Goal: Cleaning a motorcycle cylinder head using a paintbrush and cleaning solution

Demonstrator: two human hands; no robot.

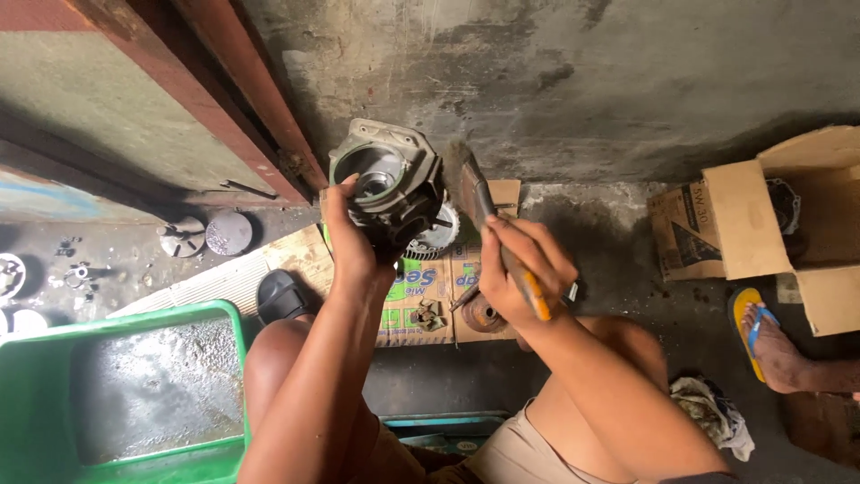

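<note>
Grimy concrete floor and wall back the scene, where the left hand [348,235] grips a metal engine housing [387,184] held up with its open bore facing up, while the right hand [520,269], fingers closed around a paintbrush [475,193], sets the bristles just right of it.

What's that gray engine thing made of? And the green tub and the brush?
The engine housing in the left hand looks like cast metal: dull gray, greasy, with a rough matte face. The green tub looks like plastic, smooth and evenly coloured. The brush in the right hand seems to have dark bristles and a wooden or painted handle; hard to tell.
</note>
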